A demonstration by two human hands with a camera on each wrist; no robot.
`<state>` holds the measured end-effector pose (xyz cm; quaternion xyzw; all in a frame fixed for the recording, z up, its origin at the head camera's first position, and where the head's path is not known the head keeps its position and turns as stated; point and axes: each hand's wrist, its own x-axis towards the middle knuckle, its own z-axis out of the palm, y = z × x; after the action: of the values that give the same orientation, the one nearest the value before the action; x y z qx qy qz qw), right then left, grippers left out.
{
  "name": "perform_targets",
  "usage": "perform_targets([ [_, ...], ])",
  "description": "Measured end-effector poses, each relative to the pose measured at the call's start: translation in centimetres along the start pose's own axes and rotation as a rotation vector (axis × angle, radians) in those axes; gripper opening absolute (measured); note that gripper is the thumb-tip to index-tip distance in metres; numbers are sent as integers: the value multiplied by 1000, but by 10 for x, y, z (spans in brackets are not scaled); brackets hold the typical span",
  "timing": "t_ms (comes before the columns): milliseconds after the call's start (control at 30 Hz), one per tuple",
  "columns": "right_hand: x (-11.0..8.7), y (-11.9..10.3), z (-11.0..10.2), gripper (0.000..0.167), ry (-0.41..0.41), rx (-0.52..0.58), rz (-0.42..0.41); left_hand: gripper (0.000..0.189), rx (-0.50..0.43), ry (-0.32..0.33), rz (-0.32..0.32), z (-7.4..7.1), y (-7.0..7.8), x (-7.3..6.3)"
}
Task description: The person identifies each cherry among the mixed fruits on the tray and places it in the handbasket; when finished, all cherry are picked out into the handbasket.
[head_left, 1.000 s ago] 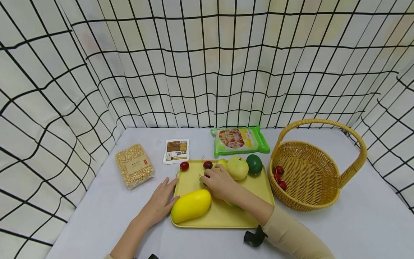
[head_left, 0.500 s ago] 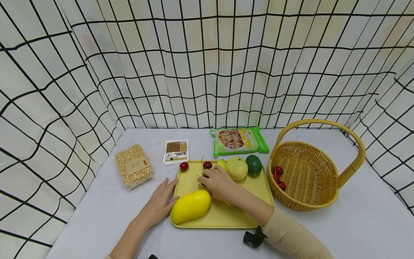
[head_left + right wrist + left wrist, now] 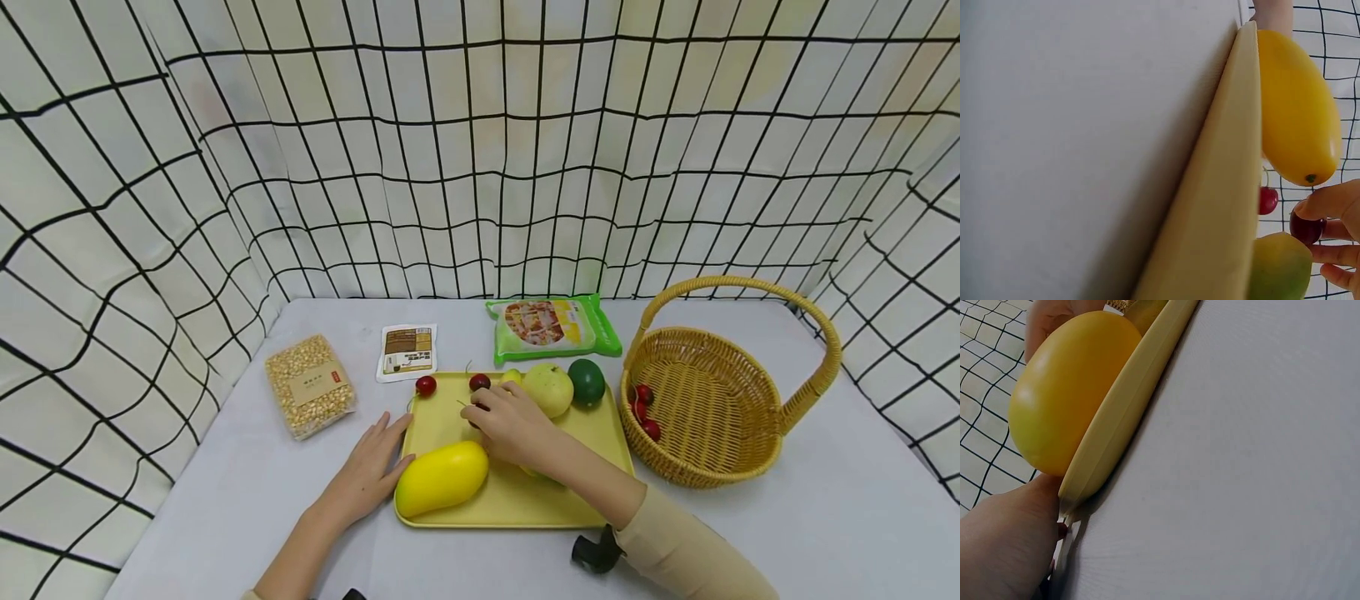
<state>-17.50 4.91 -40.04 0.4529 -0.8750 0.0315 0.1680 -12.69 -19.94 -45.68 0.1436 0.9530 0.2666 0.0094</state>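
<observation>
1. Count of containers, as I see it: one flat yellow plastic tray (image 3: 600, 433) and one woven wicker basket with a hoop handle (image 3: 720, 417), both on the grey table (image 3: 825, 517).
2. Count of fruit on the tray: one long yellow mango (image 3: 442, 477), one pale green-yellow apple (image 3: 549, 388), one dark green round fruit (image 3: 587, 381), and two loose red cherries, one at the far left rim (image 3: 426, 385) and one darker beside it (image 3: 479, 382).
3. A third dark red cherry (image 3: 1305, 229) sits pinched between the thumb and fingertips (image 3: 1329, 255) of the right hand (image 3: 510, 427), low over the tray's middle, just beside a green-yellow fruit (image 3: 1280, 267).
4. The basket holds three red cherries (image 3: 645, 410) against its near wall.
5. Packets on the table: one clear bag of corn kernels (image 3: 311, 384), one small white sachet (image 3: 408, 352), one green printed pouch (image 3: 553, 325).
6. The left hand (image 3: 371, 467) lies flat, fingers straight, touching the tray's left edge.
7. Against the frame a second earlier: both hands and every fruit keep their places; only the camera has shifted slightly.
</observation>
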Motion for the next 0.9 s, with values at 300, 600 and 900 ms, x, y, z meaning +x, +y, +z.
perform_targets([
  [300,-9,4,-14,21,47,32,4,60,-6,-4,-1,0,-1,-1],
  [600,-20,11,-21,20,146,23,1,60,6,-12,-1,1,-1,0],
  [900,-34,17,-31,20,168,30,39,59,1,-10,-7,0,0,0],
])
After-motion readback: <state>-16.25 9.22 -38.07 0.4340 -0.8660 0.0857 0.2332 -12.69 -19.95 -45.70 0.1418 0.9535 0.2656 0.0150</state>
